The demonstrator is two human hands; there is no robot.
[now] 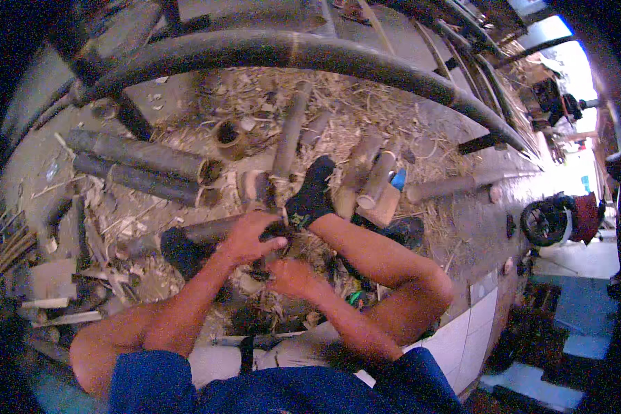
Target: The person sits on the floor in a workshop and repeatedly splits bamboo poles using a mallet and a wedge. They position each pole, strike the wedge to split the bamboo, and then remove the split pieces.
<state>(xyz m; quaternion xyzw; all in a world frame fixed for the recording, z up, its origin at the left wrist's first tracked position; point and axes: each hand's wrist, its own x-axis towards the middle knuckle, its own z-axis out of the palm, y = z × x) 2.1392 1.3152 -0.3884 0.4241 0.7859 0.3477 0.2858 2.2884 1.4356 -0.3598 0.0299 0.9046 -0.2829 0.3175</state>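
Observation:
I sit low, knees spread, with both hands between my legs. My left hand (pixel 255 236) curls over the end of a dark bamboo tube (pixel 207 232), which lies sideways in front of me. Close below it, my right hand (pixel 291 277) is closed in a fist. Something dark shows by its fingers, too blurred to name. My right foot in a dark sock (pixel 314 186) rests just beyond the tube's right end. Another dark foot covering (pixel 179 250) is beside the tube on the left. A short cut bamboo piece (pixel 257 188) stands beyond my left hand.
Long bamboo tubes (pixel 145 157) lie at the left, a hollow bamboo section (pixel 229 139) farther off. More tubes (pixel 376 181) lie right of my foot among shavings. A thick horizontal pole (pixel 290 52) crosses the far side. A motorbike (pixel 566 219) stands at the right.

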